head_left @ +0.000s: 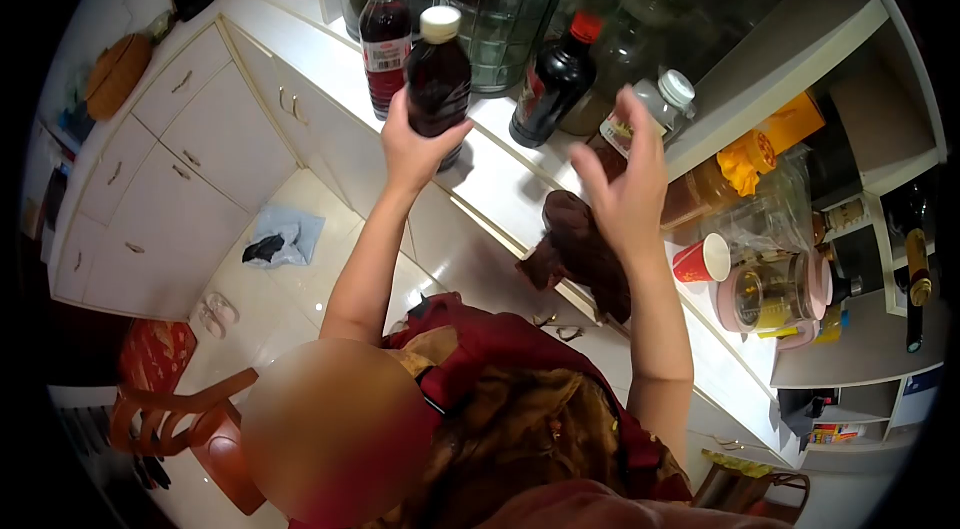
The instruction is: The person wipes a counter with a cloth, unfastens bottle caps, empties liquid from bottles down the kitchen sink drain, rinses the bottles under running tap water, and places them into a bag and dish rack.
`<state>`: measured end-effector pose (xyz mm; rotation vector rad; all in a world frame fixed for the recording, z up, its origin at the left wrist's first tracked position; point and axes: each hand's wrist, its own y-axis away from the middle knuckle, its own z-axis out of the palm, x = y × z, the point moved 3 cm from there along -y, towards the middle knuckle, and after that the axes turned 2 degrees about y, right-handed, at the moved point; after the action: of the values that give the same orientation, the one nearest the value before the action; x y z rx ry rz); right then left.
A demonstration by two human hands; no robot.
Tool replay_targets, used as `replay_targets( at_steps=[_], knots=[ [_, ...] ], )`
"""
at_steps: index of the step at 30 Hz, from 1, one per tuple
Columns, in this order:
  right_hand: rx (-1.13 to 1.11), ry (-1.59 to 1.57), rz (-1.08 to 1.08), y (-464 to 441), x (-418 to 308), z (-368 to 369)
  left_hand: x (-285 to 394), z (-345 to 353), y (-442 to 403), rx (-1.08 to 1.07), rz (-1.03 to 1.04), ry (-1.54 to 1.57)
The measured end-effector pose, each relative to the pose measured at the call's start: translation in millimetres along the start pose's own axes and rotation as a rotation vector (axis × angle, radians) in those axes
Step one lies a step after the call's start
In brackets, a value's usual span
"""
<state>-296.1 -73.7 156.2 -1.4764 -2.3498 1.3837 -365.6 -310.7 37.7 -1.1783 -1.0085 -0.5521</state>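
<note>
White countertop point(500, 172) bears a red-capped bottle point(556, 79); left hand point(412, 155) clamps a dark bottle point(438, 79) (not yet released), right hand point(632, 197) open, apart.

Counter point(490, 144): pale-topped, white-fronted. Toward its left part, a white-capped bottle of red liquid point(388, 54) is seen upright, its label turned outward. Farther back, a large glass jar point(487, 19) is topped by a magenta lid. To the right of the jar, a dark bottle with a red cap point(553, 84) is noted. Farther right, a red paper cup point(694, 262) is placed near the front edge, just beside a clear pitcher with pink parts point(775, 294). An orange cap point(758, 153) is seen beyond them.

At the left, a brown woven basket point(117, 76) is set on white drawer cabinets point(165, 169). On the tiled floor point(290, 294), a pale plastic bag point(290, 229) is seen with something dark; light slippers point(217, 313) are seen near the cabinets. A wooden chair point(185, 419) is partly shown, lower left.
</note>
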Motion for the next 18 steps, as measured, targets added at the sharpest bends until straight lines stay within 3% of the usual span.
replay_targets(
  at_steps=[2,4,5,7,10,13,15,18],
  knots=[
    [0.077,-0.131,0.044,-32,2,15,6,-17,5,-0.051,-0.105,0.243],
    [0.153,-0.149,0.049,-55,6,33,16,-48,1,-0.013,0.188,-0.101],
    [0.183,-0.032,0.021,-64,11,42,15,-59,-1,-0.021,0.117,0.077],
    [0.185,-0.131,0.117,-80,16,53,7,-80,-14,-0.090,-0.003,0.321],
    [0.157,-0.073,0.310,-94,26,66,-3,-100,-39,-0.387,-0.189,0.512],
    [0.168,0.081,0.382,-101,32,73,-10,-100,-65,-0.544,-0.123,0.525],
    [0.178,0.000,0.392,-102,37,80,3,-93,-79,-0.580,-0.037,0.456],
    [0.167,-0.133,0.341,-97,31,85,-33,-101,-101,-0.639,0.001,0.238]
  ],
)
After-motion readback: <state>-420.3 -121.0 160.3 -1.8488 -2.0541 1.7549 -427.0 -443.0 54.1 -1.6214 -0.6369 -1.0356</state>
